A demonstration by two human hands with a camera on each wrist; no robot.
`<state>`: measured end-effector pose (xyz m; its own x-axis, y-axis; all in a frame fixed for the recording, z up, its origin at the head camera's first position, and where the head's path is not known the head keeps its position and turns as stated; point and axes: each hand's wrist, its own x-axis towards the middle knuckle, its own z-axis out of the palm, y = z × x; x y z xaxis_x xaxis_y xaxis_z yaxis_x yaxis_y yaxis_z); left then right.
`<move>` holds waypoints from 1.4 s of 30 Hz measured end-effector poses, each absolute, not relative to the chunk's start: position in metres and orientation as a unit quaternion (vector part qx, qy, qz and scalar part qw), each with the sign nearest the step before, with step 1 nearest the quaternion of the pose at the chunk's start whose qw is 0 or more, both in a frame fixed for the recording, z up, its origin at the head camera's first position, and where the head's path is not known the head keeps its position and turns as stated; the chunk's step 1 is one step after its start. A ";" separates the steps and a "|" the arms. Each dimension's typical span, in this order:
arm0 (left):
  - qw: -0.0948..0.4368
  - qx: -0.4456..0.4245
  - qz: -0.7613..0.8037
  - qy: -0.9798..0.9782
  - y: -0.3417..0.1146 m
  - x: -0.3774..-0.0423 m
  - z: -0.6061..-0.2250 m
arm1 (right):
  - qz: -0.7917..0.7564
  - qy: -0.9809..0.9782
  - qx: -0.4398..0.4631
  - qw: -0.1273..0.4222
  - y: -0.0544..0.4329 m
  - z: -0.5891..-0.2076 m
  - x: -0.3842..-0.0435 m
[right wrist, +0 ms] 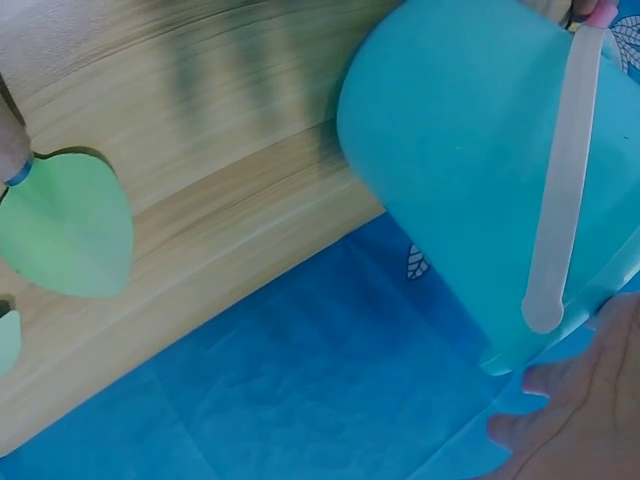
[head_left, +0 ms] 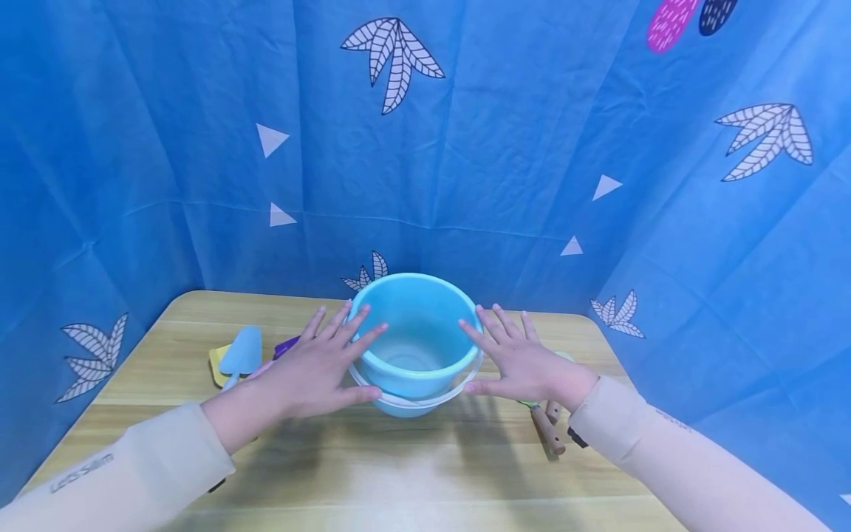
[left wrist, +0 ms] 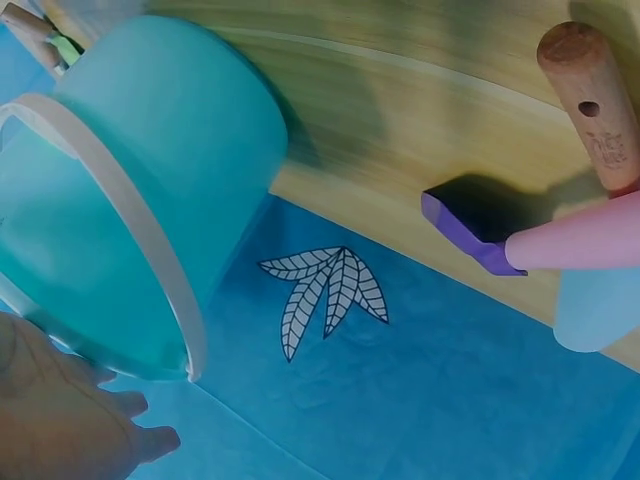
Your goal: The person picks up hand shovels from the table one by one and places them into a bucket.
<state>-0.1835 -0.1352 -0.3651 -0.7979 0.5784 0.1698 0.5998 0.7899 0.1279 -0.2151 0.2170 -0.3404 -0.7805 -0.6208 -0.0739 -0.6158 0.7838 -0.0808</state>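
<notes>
A light blue bucket (head_left: 414,377) stands upright on the wooden table, its mouth facing up. Its white handle (head_left: 459,391) hangs down around the front side. At the bucket's left my left hand (head_left: 315,373) has its fingers straight and spread, palm down, fingertips overlapping the rim in the head view. My right hand (head_left: 521,362) mirrors it at the right, fingers also straight and spread. Both wrist views show the fingertips close by the rim. Neither hand grips anything.
Left of the bucket lie a light blue shovel (head_left: 244,351), a yellow piece (head_left: 217,369), and a purple piece with a pink handle (left wrist: 580,235). On the right are wooden-handled tools (head_left: 547,431), one with a green leaf-shaped head (right wrist: 75,225). A blue curtain (head_left: 505,148) hangs behind the table (head_left: 399,495).
</notes>
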 end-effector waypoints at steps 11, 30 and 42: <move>0.081 -0.329 -0.084 -0.937 -0.127 -0.186 -0.368 | -0.021 0.940 -0.338 0.042 0.207 -0.340 -0.214; 0.070 -0.345 -0.091 -0.932 -0.116 -0.187 -0.368 | -0.040 0.928 -0.364 0.068 0.185 -0.341 -0.216; 0.081 -0.363 -0.098 -0.923 -0.114 -0.192 -0.369 | -0.057 0.923 -0.374 0.075 0.180 -0.343 -0.220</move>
